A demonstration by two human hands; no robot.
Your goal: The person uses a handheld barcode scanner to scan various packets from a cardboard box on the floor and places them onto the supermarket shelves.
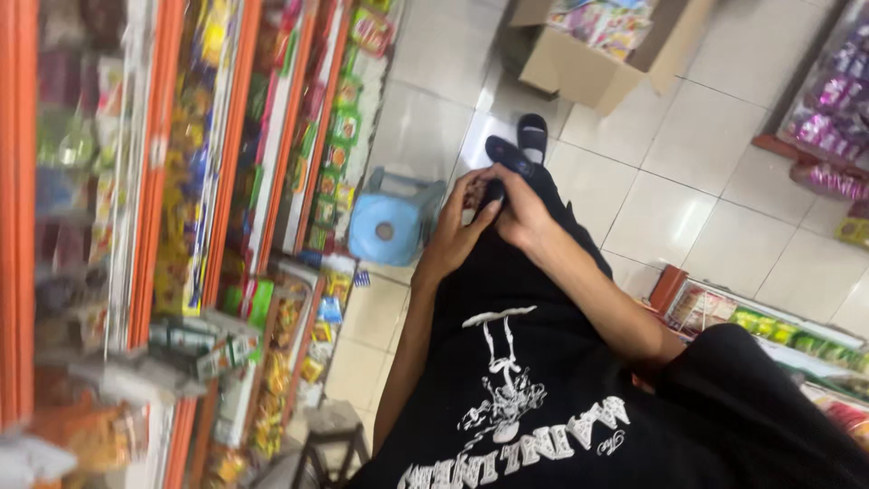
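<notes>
2 hands: left hand [453, 231] and right hand [516, 213] touching at the waist, both empty; shelf goods [272, 181] untouched; blue stool [389, 226] nearby.

Shelves [181, 226] of packets along the left, plastic stool [395, 222] on the floor beside them, cardboard box [579, 63] far, display rack [828, 136] right, both hands together at centre

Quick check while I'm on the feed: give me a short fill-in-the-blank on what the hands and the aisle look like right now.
1. The left hand and right hand meet in front of a ____ shirt.
2. The plastic stool on the floor is ____.
3. The cardboard box stands ____, showing packets.
4. The shelf edges are ____.

Missing words: black; blue; open; orange
</notes>
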